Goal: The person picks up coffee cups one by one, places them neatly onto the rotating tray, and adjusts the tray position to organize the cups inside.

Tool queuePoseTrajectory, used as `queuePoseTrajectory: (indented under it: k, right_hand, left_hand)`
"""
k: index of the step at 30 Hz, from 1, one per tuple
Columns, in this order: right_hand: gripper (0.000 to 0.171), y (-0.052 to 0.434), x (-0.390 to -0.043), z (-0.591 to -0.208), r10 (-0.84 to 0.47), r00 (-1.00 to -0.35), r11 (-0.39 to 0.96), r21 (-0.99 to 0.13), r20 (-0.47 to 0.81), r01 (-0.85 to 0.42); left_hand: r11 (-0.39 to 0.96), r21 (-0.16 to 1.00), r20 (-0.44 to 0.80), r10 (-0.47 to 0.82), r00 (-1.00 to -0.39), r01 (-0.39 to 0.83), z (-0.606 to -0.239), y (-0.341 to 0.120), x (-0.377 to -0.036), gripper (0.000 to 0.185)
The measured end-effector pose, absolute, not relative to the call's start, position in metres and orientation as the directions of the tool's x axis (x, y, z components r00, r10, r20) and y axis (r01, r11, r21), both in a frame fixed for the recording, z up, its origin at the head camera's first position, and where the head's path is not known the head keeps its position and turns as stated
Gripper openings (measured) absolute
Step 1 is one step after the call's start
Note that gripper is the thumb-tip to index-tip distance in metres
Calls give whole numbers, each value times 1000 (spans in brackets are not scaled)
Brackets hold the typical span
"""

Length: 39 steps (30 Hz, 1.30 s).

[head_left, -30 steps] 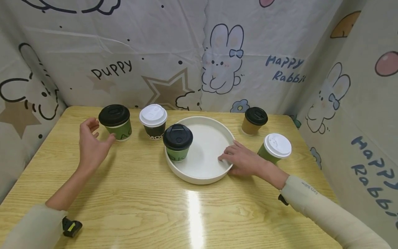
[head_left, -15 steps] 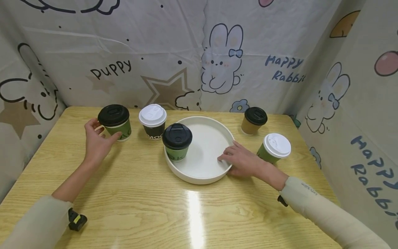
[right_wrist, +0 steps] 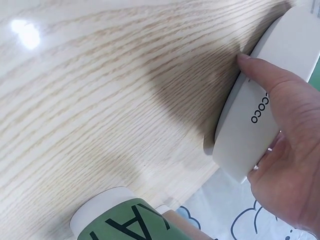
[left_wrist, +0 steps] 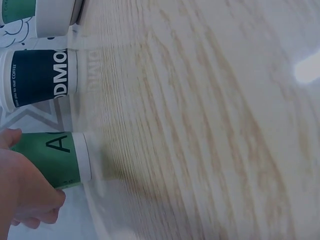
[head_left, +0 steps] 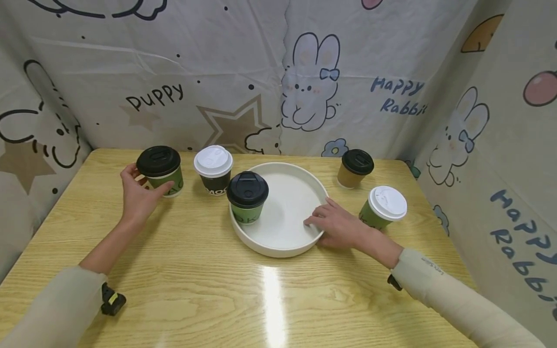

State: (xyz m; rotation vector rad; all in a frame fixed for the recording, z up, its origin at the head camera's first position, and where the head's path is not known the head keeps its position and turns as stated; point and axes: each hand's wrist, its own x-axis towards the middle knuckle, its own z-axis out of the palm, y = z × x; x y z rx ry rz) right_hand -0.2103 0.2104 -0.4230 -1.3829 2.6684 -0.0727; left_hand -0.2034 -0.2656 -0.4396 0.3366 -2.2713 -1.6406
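Green paper cup with black lid sits grasped in my left hand, right hand steadying the round white tray; lifting it across comes next.

The table is pale yellow wood with a wavy grain. Near its far left corner stands a green cup with dark lettering, a white base band and a black lid. Beside it, a dark navy cup with white lettering carries a white lid. The round tray is plain white with small black lettering on its outer wall; on its left part sits a green cup with a black lid. Towards the far right corner is a tan cup with a black lid, and near the right edge a green cup with a white lid. Both sleeves are beige. The backdrop is off-white with outlined rabbits, tan stars and blue and black words.
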Motion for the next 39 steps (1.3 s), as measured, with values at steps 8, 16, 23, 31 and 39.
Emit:
queuePoseTrajectory:
  k: [8, 16, 23, 31, 39]
  right_hand:
    - [53, 210, -209, -426, -809, -581, 588, -98, -96, -803]
    - [53, 209, -206, -426, -801, -591, 598, -104, -93, -794]
    - [53, 208, -203, -425, -792, -603, 611, -117, -95, -783]
    - [52, 207, -201, -423, -793, -604, 609, -123, -75, -784]
    - [52, 208, -200, -426, -793, -603, 609, -119, -85, -784]
  left_hand:
    - [305, 952, 82, -359, -930, -34, -439, -267, -209, 93]
    - [292, 955, 61, -371, -927, -54, -437, -268, -213, 94]
    - [299, 953, 69, -351, -934, -42, -438, -270, -216, 92]
    - [311, 950, 84, -348, -934, -31, -434, -269, -211, 91]
    - [327, 944, 79, -315, -946, -31, -426, -271, -199, 87]
